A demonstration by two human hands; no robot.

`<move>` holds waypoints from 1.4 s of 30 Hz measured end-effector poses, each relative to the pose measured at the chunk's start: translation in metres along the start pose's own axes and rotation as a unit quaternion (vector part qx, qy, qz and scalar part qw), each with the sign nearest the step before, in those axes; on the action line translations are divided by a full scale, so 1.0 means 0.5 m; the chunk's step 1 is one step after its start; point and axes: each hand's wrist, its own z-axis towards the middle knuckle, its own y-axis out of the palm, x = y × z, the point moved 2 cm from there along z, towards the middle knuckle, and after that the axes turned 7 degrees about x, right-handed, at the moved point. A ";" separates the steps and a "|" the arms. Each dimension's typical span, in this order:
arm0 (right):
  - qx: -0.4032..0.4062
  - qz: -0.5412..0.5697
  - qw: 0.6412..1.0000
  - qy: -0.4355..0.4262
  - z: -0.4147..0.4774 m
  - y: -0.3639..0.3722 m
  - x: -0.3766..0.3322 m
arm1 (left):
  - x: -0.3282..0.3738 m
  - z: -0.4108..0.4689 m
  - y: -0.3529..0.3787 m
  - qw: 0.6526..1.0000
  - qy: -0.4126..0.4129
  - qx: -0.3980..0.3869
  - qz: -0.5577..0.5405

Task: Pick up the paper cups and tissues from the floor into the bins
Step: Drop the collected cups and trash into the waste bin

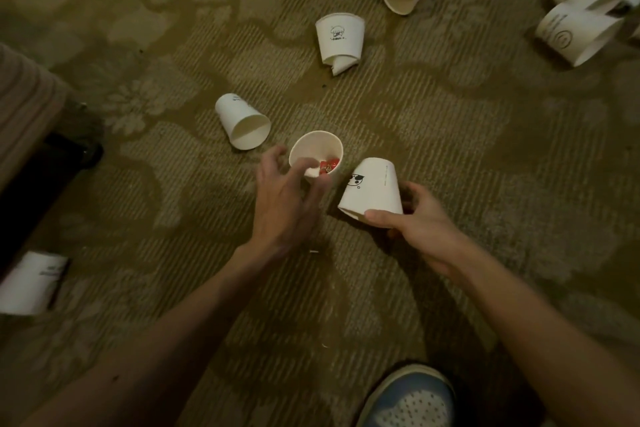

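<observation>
Collection is mid-way: the right hand (pixel 419 218) grips a printed paper cup (pixel 372 187) base-up over the carpet (pixel 467 135), while the left hand (pixel 287 198), fingers half-curled and too blurred to show contact, closes on the upright cup (pixel 316 152) holding red scraps (pixel 329 165), which probably needs a level lift.

On the floor (pixel 485 149), an upright cup (pixel 316 149) is standing between a tipped cup (pixel 242 121) lying behind-left and a held cup (pixel 372 189) sitting in the right hand (pixel 415 222), with the left hand (pixel 287 198) hovering at its near rim and a crumpled cup (pixel 341 38) lying farther behind.
</observation>
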 end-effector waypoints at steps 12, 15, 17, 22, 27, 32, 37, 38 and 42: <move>-0.029 0.073 0.997 0.014 -0.014 0.028 -0.021 | 0.001 0.019 -0.057 0.988 -0.026 0.008 -0.152; -0.042 0.078 0.996 0.004 -0.016 0.054 -0.043 | -0.019 0.028 -0.081 0.987 -0.049 0.022 -0.154; -0.049 0.073 0.996 -0.014 -0.017 0.073 -0.057 | -0.033 0.037 -0.097 0.991 -0.041 0.055 -0.112; -0.048 0.057 0.996 -0.051 -0.016 0.097 -0.073 | -0.070 0.071 -0.119 0.994 0.019 0.084 -0.060; -0.036 0.034 0.997 -0.062 -0.009 0.100 -0.072 | -0.119 0.116 -0.110 0.996 0.030 0.076 0.047; -0.027 0.039 0.997 -0.065 -0.005 0.099 -0.078 | -0.127 0.162 -0.081 0.991 -0.024 0.082 0.103; -0.028 0.040 0.996 -0.068 -0.002 0.093 -0.084 | -0.135 0.184 -0.065 0.984 -0.064 0.064 0.154; -0.029 0.038 0.996 -0.069 -0.002 0.091 -0.084 | -0.139 0.186 -0.065 0.982 -0.073 0.067 0.163; -0.022 0.028 0.997 -0.072 -0.001 0.078 -0.084 | -0.149 0.186 -0.074 0.977 -0.084 0.107 0.166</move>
